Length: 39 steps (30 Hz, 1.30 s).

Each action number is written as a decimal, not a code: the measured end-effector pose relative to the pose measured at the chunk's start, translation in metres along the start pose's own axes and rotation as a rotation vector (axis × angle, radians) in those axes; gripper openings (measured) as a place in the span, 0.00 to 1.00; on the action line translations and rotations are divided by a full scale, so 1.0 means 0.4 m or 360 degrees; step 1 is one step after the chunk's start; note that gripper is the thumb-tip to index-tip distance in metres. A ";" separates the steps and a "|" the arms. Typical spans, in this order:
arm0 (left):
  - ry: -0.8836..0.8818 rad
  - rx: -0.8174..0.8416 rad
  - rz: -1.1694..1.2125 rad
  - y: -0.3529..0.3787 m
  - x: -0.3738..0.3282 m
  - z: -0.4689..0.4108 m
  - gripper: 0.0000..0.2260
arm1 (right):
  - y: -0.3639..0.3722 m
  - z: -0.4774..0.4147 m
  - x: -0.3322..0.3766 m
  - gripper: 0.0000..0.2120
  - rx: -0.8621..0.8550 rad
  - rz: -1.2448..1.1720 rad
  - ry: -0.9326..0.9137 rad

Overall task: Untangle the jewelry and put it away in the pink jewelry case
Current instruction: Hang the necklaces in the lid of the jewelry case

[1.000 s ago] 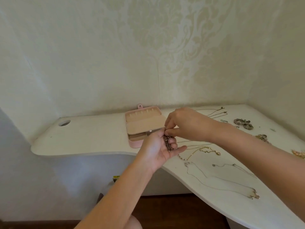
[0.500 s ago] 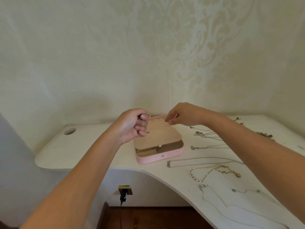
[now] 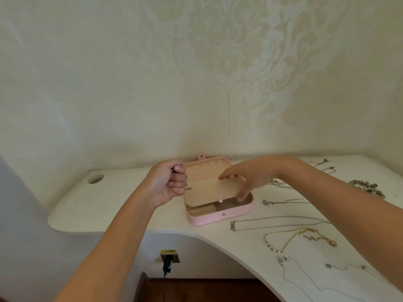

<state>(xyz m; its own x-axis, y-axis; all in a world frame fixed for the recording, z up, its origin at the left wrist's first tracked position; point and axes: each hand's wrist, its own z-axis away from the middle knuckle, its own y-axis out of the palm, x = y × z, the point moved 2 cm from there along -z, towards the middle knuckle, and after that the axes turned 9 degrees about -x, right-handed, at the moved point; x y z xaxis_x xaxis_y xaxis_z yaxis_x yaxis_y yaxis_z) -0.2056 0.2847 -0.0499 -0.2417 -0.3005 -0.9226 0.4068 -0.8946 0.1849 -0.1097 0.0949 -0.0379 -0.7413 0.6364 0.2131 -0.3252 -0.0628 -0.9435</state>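
The left hand (image 3: 169, 185) is hovering just beside the left edge of the case (image 3: 218, 217), closed into a tight fist. It is gripping a jewelry piece (image 3: 188, 188); only a small silver end is projecting from between the curled fingers, so the type of piece cannot be told.

The right hand (image 3: 248, 177) is reaching over the case from the right. Its fingers (image 3: 221, 177) are lying extended and relaxed on the beige panel (image 3: 207, 190) inside the case, and the thumb is pointing down at the panel's near right corner. It is holding nothing.

The case is sitting open on the table (image 3: 109, 203), near the wall (image 3: 130, 83). Its lid (image 3: 207, 165) is leaning back toward the wall. The panel is covering most of the interior, leaving the front compartments (image 3: 200, 209) exposed.

Loose items are lying on the table to the right of the case:
- a silver chain (image 3: 272, 221) with a bar end, just beside the case's front corner;
- a gold chain (image 3: 298, 236), nearer the table edge;
- thin chains (image 3: 305, 273), at the near edge;
- a bracelet (image 3: 366, 188), well apart to the far right.

A plug (image 3: 168, 263) is sitting in an outlet below the table.
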 end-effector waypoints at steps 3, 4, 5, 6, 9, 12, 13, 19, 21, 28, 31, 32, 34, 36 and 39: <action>-0.0022 0.0078 0.0016 0.012 -0.004 0.008 0.20 | -0.007 0.008 -0.009 0.37 0.0014 0.0018 0.0003; -0.0033 0.0108 -0.0016 0.015 -0.004 0.013 0.20 | -0.005 0.010 -0.008 0.38 0.0009 0.0031 -0.0003; -0.0045 0.0139 -0.0067 0.018 -0.003 0.018 0.20 | -0.001 0.010 -0.010 0.37 -0.0005 0.0045 -0.0007; -0.0057 0.0176 -0.0118 0.020 -0.002 0.023 0.20 | 0.002 0.011 -0.013 0.36 -0.0034 0.0057 -0.0012; -0.0086 0.0288 -0.0206 0.031 0.000 0.039 0.20 | 0.010 0.013 -0.039 0.32 -0.0142 0.0015 -0.0016; -0.0025 0.0393 -0.0279 0.046 0.008 0.060 0.19 | 0.006 0.022 -0.056 0.24 -0.0240 -0.0103 -0.0035; 0.0008 0.0459 -0.0304 0.053 0.012 0.068 0.19 | 0.003 0.021 -0.061 0.20 -0.0322 -0.0166 -0.0049; 0.0055 0.0725 -0.0277 0.130 0.065 0.076 0.18 | -0.009 -0.016 -0.109 0.17 -0.0844 -0.0711 0.0053; 0.0030 0.0578 -0.0181 0.162 0.100 0.045 0.18 | -0.008 -0.029 -0.108 0.17 -0.0901 -0.0793 0.0075; -0.0074 0.0182 -0.0093 0.231 0.147 -0.037 0.17 | -0.008 -0.037 -0.109 0.18 -0.0934 -0.0858 0.0042; -0.0090 0.0298 -0.0358 0.247 0.137 -0.042 0.17 | -0.004 -0.035 -0.110 0.17 -0.0941 -0.0851 0.0038; -0.0078 0.0338 -0.0461 0.251 0.134 -0.043 0.16 | -0.002 -0.038 -0.111 0.17 -0.0957 -0.0861 0.0031; -0.0034 0.0404 -0.0687 0.256 0.130 -0.045 0.15 | 0.001 -0.043 -0.114 0.17 -0.0988 -0.0870 0.0013; 0.0025 0.0404 -0.0913 0.264 0.127 -0.045 0.14 | 0.003 -0.045 -0.116 0.18 -0.0993 -0.0841 0.0000; 0.0125 0.0382 -0.1219 0.270 0.117 -0.043 0.14 | 0.004 -0.042 -0.118 0.19 -0.0991 -0.0811 -0.0017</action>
<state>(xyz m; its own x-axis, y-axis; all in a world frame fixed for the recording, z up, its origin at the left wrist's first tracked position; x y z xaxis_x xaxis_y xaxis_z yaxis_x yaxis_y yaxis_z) -0.1579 0.1795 -0.0789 -0.3102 0.4410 -0.8422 -0.0493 -0.8921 -0.4491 -0.0654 0.0777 -0.0539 -0.5964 0.4638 0.6551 -0.2403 0.6756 -0.6970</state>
